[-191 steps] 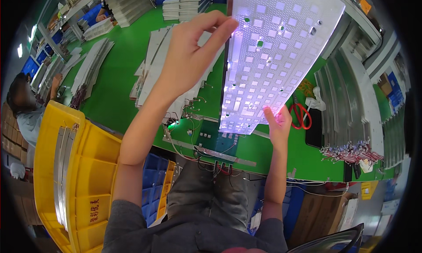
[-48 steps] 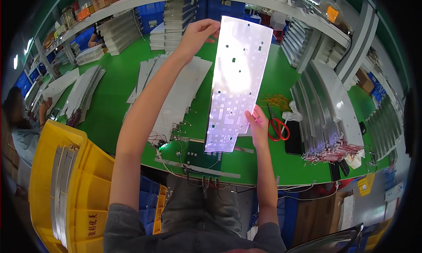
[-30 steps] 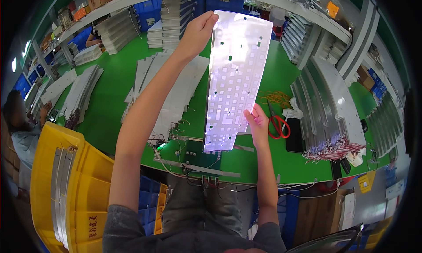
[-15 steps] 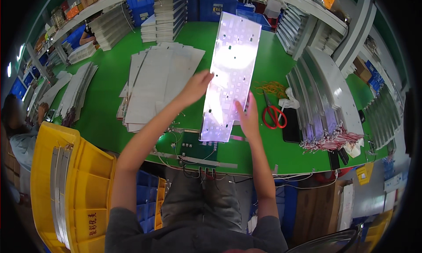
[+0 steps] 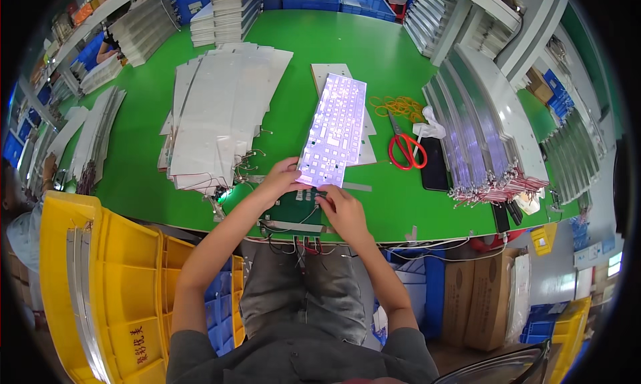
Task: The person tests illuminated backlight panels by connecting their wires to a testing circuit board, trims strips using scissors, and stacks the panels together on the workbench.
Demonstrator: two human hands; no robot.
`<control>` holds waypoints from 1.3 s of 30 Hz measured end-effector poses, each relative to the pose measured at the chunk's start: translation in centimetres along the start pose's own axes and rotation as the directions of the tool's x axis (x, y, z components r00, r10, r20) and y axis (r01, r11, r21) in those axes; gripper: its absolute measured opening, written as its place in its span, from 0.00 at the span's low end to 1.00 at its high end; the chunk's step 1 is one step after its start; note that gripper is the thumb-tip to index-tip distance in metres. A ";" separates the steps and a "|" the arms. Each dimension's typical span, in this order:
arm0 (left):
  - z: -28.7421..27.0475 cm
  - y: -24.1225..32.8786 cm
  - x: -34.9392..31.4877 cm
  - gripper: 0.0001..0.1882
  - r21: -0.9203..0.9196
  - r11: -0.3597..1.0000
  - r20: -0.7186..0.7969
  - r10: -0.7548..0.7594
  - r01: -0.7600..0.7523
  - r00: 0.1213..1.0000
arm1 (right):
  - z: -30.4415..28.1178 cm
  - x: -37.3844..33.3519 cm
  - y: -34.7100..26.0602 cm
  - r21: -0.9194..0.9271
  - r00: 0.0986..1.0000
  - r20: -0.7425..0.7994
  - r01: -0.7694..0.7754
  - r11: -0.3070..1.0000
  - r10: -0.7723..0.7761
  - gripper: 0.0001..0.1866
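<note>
A lit keyboard backlight panel (image 5: 337,123), a thin sheet glowing violet-white with rows of key-shaped windows, lies at a slant in front of me. Under it, a white sheet (image 5: 364,153) shows past its far end and right side. My left hand (image 5: 280,181) grips the panel's near left corner, fingers closed. At the near edge, the fingers of my right hand (image 5: 344,214) are pinched together beside the green circuit board (image 5: 292,209); whatever they hold is hidden. Thin wires and a metal strip cross this board.
Left stands a fanned stack of white sheets (image 5: 217,117). To the right are red-handled scissors (image 5: 406,150), yellow rubber bands (image 5: 398,107), a black phone (image 5: 434,167) and upright panels (image 5: 467,117) with red wires. A yellow crate (image 5: 127,277) stands at the table's left front.
The glowing panel has come down from a raised, tilted position to the table. Both hands have moved to its near end, and the white sheet beneath now shows.
</note>
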State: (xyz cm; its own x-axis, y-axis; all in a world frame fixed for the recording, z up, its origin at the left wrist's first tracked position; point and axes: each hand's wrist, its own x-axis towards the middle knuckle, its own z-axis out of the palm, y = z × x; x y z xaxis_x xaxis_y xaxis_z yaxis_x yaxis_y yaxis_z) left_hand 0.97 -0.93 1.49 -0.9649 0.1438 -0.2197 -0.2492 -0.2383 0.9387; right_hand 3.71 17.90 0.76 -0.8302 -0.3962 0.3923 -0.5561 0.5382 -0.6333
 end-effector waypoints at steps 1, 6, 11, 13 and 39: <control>-0.2 -0.1 0.1 0.19 -0.001 1.000 0.000 -0.001 0.001 1.000 | 0.1 0.1 -0.2 -0.025 0.999 -0.013 0.036 0.999 -0.036 0.09; -0.4 0.1 0.2 0.16 -0.121 0.990 -0.010 -0.076 0.074 0.997 | 0.7 0.2 0.5 -0.169 0.986 -0.059 0.141 0.976 -0.153 0.05; -0.3 1.8 -1.1 0.16 -0.011 0.996 -0.030 0.093 -0.094 0.995 | 0.2 0.5 -0.3 -0.125 0.955 -0.169 0.226 0.966 -0.246 0.04; -0.4 3.6 -2.8 0.17 0.116 0.972 -0.134 0.217 -0.202 0.967 | -0.7 0.6 -1.6 -0.014 0.933 -0.243 0.271 0.962 -0.266 0.06; -4.7 -3.5 -14.0 0.09 0.862 0.348 -0.130 0.855 -0.368 0.502 | -3.7 5.4 5.1 0.040 0.936 0.301 -0.203 0.978 0.182 0.07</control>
State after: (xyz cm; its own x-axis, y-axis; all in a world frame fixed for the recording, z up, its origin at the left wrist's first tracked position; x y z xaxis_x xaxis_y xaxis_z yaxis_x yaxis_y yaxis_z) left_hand 15.02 -6.62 0.00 -0.7082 -0.2567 0.6576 0.3400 0.6923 0.6365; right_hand -3.73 21.22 2.10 -0.8664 -0.4966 0.0513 -0.3738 0.5771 -0.7261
